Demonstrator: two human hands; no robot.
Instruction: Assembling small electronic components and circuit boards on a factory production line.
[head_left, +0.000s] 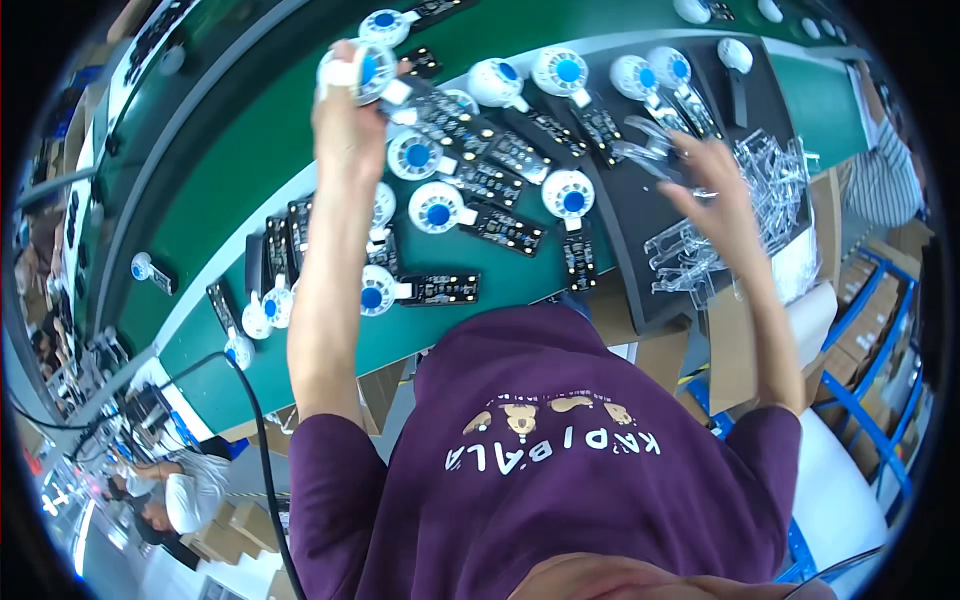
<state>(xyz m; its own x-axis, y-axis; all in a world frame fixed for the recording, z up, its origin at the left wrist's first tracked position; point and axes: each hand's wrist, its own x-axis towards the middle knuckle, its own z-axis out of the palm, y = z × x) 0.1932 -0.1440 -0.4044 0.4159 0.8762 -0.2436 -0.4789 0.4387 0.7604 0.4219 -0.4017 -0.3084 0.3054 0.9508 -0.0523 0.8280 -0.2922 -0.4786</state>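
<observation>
My left hand (345, 125) is at the far left of the bench, its fingers wrapped round a white ball-shaped unit (372, 72) with a blue round centre. A black circuit board (440, 115) appears to extend from that unit, overlapping other boards. To the right, my right hand (715, 185) grips a clear plastic piece (648, 145) between thumb and fingers; it is slightly blurred. Under and beside that hand lies a heap of clear plastic pieces (770, 195) on a dark tray (625, 225). Between my hands lie several similar white units, such as one unit (437, 208) with its board attached.
The green bench (530, 275) carries more units along its near left side. Beyond it runs a green conveyor belt (220, 170) with a small unit (150, 270). A black cable (255, 410) hangs at left. Cardboard boxes (865, 310) and a blue rack (850, 400) stand at right.
</observation>
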